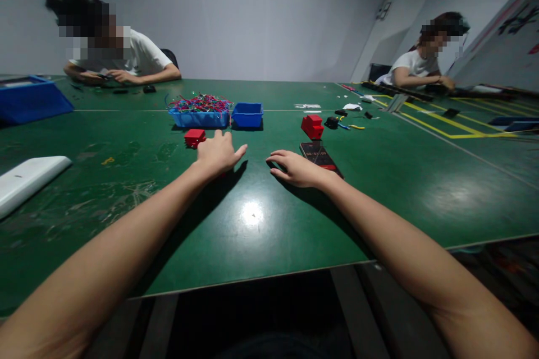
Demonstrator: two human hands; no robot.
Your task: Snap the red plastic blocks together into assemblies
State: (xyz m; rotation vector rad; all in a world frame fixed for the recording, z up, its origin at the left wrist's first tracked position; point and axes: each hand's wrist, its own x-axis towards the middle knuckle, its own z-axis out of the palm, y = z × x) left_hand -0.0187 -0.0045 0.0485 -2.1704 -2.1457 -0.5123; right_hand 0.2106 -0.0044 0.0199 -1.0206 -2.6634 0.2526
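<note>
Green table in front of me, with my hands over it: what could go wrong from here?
Your left hand is right by a red block, so a careless sweep might knock it; whether they touch is unclear. The wires heap above the rim of their blue bin and could spill if it's bumped. Your right hand is close to the phone, which might get nudged.

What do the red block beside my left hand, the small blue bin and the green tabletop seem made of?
Red block: probably plastic, fairly matte; even colour, though painted metal is possible. Small blue bin: likely moulded plastic, smooth; solid colour and lipped rim. Green tabletop: glossy, reflecting a bright spot; laminate or a mat, I can't tell.
</note>
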